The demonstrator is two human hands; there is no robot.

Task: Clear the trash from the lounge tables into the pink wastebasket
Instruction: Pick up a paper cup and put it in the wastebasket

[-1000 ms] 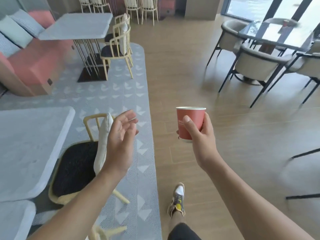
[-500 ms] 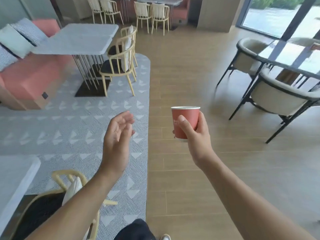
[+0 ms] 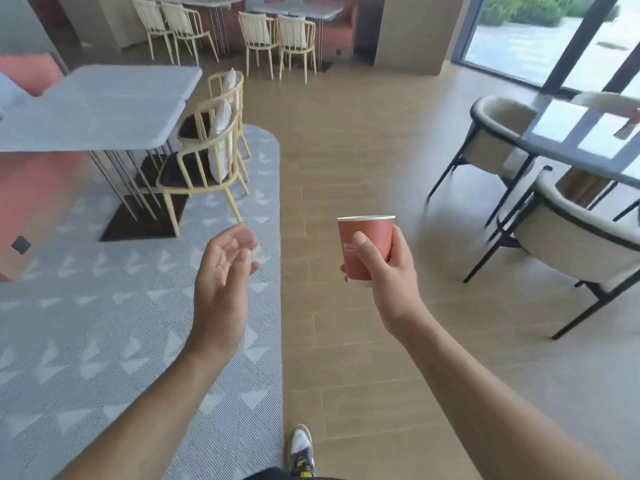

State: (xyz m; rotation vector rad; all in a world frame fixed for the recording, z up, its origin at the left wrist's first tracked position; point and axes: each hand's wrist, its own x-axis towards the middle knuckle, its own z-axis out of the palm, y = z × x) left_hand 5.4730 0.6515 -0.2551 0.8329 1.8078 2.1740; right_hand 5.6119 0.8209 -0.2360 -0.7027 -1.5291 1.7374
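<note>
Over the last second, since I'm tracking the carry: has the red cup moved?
Yes. The red cup, gripped by the right hand, has gone forward along the floor, nearer the yellow chair.

café lounge | marble tables [image 3: 100, 105] | cream chairs [image 3: 207, 157] | pink sofa [image 3: 27, 188] | patterned rug [image 3: 104, 306]

Faint print on red paper cup [image 3: 376, 229], too blurred to read.

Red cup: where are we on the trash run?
Picked up: the right hand grips the red paper cup, upright, mid-aisle. The left hand is open and empty. Left to do: binning it; no pink wastebasket is in view. A small blurred item sits on the glass table.
</note>
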